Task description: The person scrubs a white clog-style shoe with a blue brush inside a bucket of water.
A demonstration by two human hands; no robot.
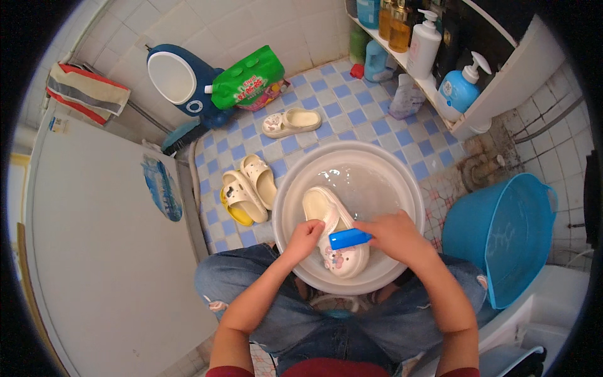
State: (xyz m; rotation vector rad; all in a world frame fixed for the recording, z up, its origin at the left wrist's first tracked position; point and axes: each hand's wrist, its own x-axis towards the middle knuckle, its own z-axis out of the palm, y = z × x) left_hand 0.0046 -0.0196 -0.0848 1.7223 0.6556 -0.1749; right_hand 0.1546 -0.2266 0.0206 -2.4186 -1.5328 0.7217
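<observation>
A cream foam clog (346,266) with charms on its toe is held over a round plastic basin (282,198) of water, its toe towards me. My left hand (306,238) pinches the clog's side near the strap. In my right hand (398,235) is a blue scrub brush (347,239), lying across the clog's upper with its back facing up. The brush's bristles are hidden beneath it. Whether the clog touches the water, I cannot tell.
Left of the basin stand a pair of cream clogs (247,200) and a yellow shoe (242,216). Another clog (292,122) lies beyond, near a green detergent pouch (249,77). A blue tub (494,235) is at right, below a shelf of pump bottles (424,45).
</observation>
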